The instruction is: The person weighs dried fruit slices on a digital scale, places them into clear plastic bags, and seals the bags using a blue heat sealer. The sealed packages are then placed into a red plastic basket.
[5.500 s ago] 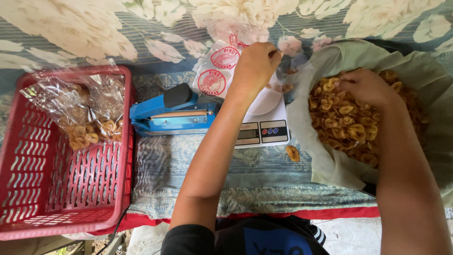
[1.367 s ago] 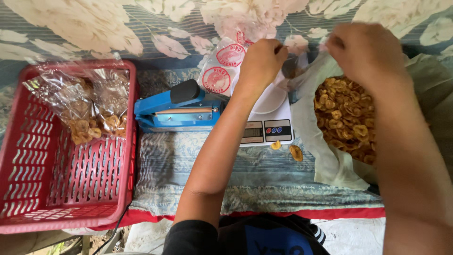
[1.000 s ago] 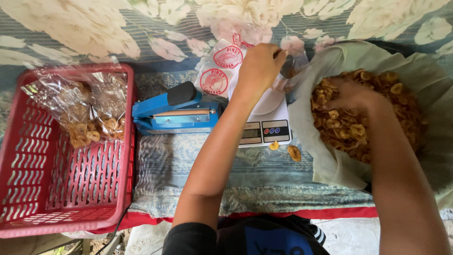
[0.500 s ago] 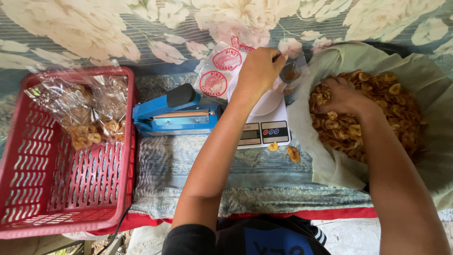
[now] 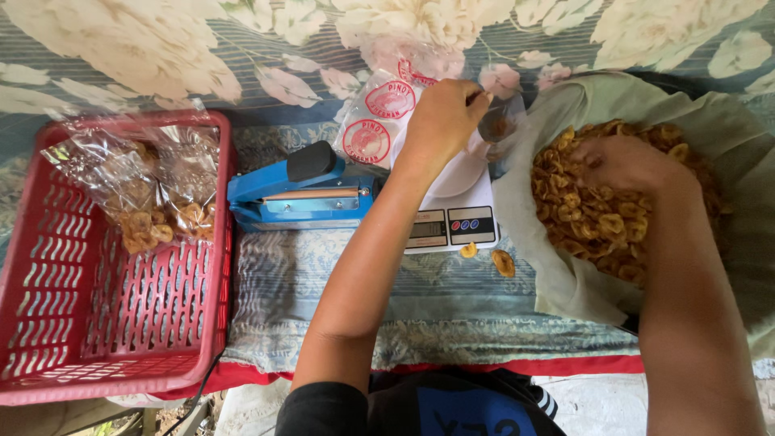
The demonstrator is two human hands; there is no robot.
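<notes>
My left hand [image 5: 442, 113] pinches the mouth of a clear plastic bag [image 5: 497, 125] that stands on a white digital scale [image 5: 452, 211]. A few chips lie at the bottom of that bag. My right hand [image 5: 626, 161] is plunged into a heap of golden banana chips [image 5: 581, 210], fingers curled among them. The chips fill a large sack lined with pale green cloth [image 5: 565, 278] at the right. Two loose chips [image 5: 494, 258] lie on the patterned mat beside the scale.
A blue heat sealer [image 5: 299, 194] sits left of the scale. A red plastic basket [image 5: 89, 323] at the left holds filled, sealed chip bags [image 5: 149, 190]. A stack of empty printed bags [image 5: 379, 121] lies behind the scale. Floral cloth [image 5: 161, 48] covers the back.
My right hand came back from the bag's mouth down into the chip heap and now digs deeper. My left hand has stayed on the bag throughout.
</notes>
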